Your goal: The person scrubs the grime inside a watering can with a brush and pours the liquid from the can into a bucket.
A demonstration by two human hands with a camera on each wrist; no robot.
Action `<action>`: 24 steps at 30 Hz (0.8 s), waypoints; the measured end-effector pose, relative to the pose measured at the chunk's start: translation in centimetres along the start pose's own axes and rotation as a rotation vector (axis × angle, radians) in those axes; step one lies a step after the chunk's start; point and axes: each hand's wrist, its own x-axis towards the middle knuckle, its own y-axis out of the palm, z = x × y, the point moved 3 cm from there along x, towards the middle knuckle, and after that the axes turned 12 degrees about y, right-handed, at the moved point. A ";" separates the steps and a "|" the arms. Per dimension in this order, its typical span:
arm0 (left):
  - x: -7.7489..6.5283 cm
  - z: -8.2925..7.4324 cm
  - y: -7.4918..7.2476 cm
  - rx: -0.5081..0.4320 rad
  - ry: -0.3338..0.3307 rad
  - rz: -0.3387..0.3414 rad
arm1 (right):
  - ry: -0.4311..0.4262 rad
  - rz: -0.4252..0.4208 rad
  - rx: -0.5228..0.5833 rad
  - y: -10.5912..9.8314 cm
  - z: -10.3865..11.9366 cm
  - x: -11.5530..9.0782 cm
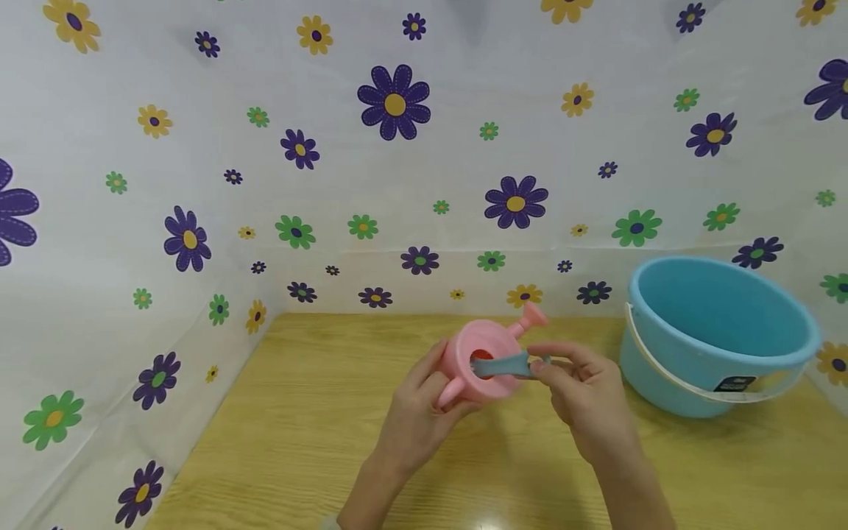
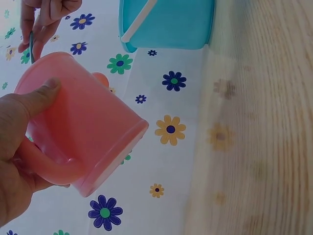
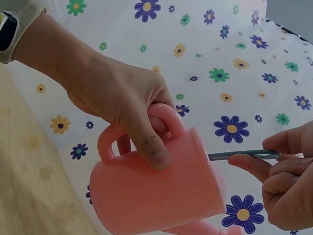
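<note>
Two hands busy. Yours, both?

Mine. Left hand: gripping a pink watering can, thumb on its wall, fingers at the handle. Right hand: thumb and forefinger pinching one end of a slim blue tool.

Can's position?

Held up over the bench, tilted, mouth turned toward me, spout off to the far right. Blue bucket stands on the bench, right of my right hand.

And the tool?

Left end inside the can's mouth, right end in my pinch. Inner tip looks toothed; can't name the tool for certain. Reddish patch inside the can: object or shaded wall, can't tell.

Step in hand, by your reading?

Working the tool through the opening, I judge. Going in or coming out, I can't say from this.

Next move calls for what?

Steady left grip, mouth facing the right hand, tool guided along its own length so it clears the rim. Pinch sits at the very end; a sideways knock would probably twist it.
</note>
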 end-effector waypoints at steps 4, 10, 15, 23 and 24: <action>0.0 -0.1 -0.1 -0.003 -0.005 0.002 | 0.036 0.041 -0.016 1.0 -0.5 0.1; 0.0 -0.1 -0.1 0.019 0.016 0.015 | 0.075 0.059 -0.002 1.2 -0.9 0.0; 0.2 -0.2 -0.3 0.043 0.053 0.005 | 0.123 0.074 -0.052 0.9 -0.6 -0.1; 0.2 -0.3 -0.4 0.036 0.032 -0.005 | 0.120 0.039 0.098 0.5 -0.1 -0.5; 0.2 -0.3 -0.4 0.035 0.028 -0.010 | 0.119 0.034 0.127 0.5 -0.1 -0.6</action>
